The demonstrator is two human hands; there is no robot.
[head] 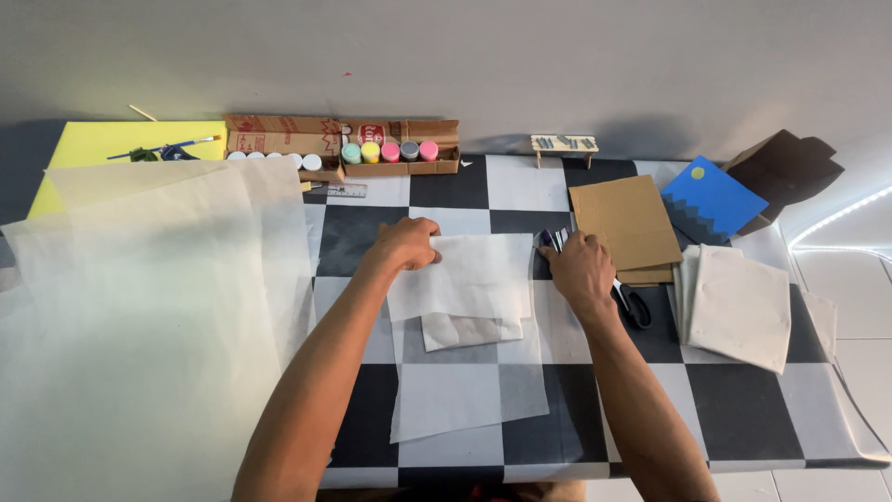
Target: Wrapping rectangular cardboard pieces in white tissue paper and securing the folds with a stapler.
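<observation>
My left hand (406,244) pinches the upper left corner of a small translucent white paper sheet (474,279) lying on the black-and-white checkered table (734,409). Two more translucent sheets lie under it: a small one (469,331) and a longer one (465,395) reaching toward me. My right hand (581,270) rests at the sheet's right edge, fingers closed around black-handled scissors (635,307), whose blades poke out past my knuckles near the paper's top right corner.
Large translucent sheets (139,325) cover the table's left side over a yellow board (121,141). A cardboard box with paint pots (390,151) stands at the back. Brown cardboard (627,223), a blue card (711,197), a stack of white sheets (739,307) and a small cardboard bench (564,145) lie right.
</observation>
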